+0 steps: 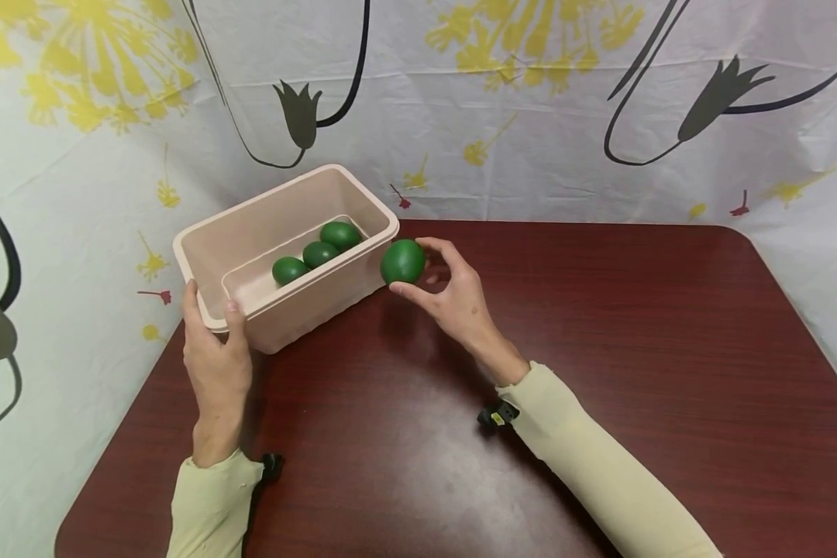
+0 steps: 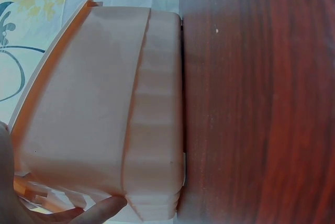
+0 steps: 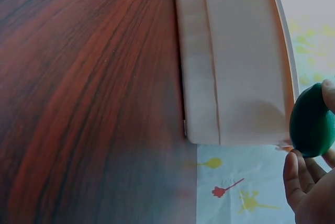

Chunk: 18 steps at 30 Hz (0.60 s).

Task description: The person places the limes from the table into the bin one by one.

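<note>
A pale pink plastic bin (image 1: 314,304) stands at an angle on the table, leaning nowhere, its open top upward. Inside it, three smooth green egg-shaped objects (image 1: 321,254) lie in a row along the near wall. My left hand (image 1: 216,364) grips the bin's near left corner, thumb at the rim and fingers along the end wall (image 2: 104,211). My right hand (image 1: 456,298) pinches another green egg-shaped object (image 1: 403,262) between thumb and fingers. It is held up by the bin's right end, level with the rim in the right wrist view, where it looks oval (image 3: 312,122).
The dark red-brown wooden table (image 1: 621,372) extends to the right and front of the bin. Behind it hangs a white cloth (image 1: 530,170) with yellow and dark plant prints, close to the bin's back and left sides.
</note>
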Motion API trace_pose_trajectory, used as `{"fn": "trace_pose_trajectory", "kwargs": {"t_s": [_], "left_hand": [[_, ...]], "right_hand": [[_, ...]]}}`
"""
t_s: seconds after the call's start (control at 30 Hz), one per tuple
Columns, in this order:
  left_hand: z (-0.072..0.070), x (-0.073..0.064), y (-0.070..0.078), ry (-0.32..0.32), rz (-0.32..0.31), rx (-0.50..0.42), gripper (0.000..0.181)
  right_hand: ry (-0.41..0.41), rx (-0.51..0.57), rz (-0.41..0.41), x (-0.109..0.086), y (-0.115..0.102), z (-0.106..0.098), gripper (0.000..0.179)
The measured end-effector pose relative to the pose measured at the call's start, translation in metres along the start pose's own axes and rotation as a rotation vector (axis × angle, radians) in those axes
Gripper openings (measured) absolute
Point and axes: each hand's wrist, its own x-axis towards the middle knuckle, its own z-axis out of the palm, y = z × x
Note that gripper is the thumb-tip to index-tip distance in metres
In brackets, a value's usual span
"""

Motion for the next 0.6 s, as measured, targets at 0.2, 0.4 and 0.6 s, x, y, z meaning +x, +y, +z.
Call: {"fn": "trace_pose_trajectory", "kwargs": {"t_s": [0.2,0.4,0.6], "left_hand": [[0.0008,0.0009,-0.0007,0.005,0.008,0.004,0.068],[0.0013,0.0013,-0.0007,0.012,0.013,0.008,0.067],[0.0008,0.0007,-0.0006,0.008,0.010,0.006,0.068]], "right_hand": [[-0.006,-0.001,-0.011,0.0026,-0.0005,0.0011,0.071],[-0.024,-0.010,-0.011,0.0040,-0.0003,0.0024,0.072],[-0.047,-0.019,0.000,0.0038,-0.0006,0.0050,0.073]]}}
